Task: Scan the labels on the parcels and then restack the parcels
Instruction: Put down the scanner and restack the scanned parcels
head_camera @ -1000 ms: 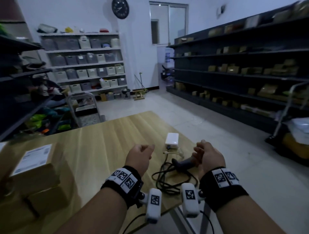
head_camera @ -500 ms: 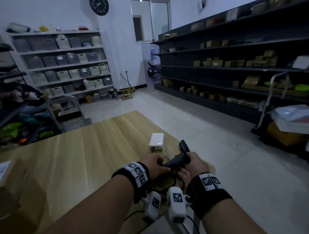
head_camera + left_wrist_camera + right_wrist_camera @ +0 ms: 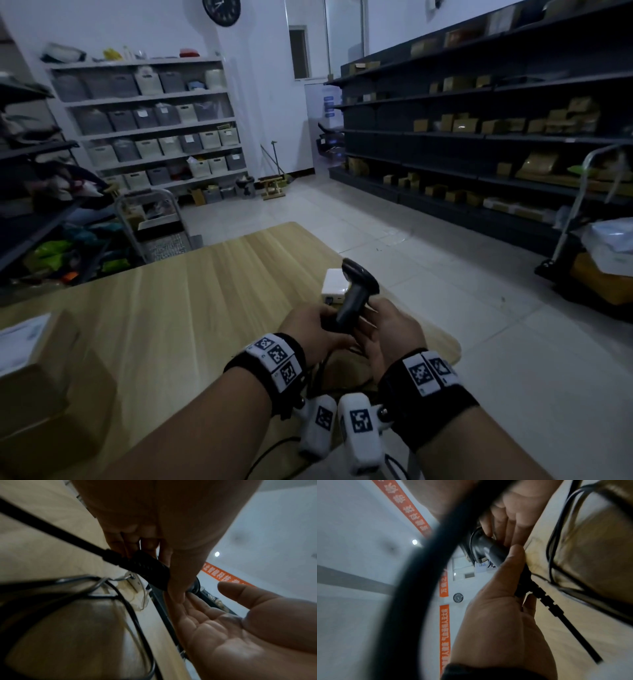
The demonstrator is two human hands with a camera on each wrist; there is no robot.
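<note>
Both hands were up over the near right corner of the wooden table point(image 3: 178, 308). The left hand point(image 3: 315, 330) was wrapped around the handle of the black scanner point(image 3: 356, 291), with its head pointing up. The right hand point(image 3: 394, 329) was loose and flat, its fingers touching the scanner. A brown parcel point(image 3: 37, 370) with a white label sat at the left edge, well apart. A small white box point(image 3: 334, 286) lay just behind the scanner.
</note>
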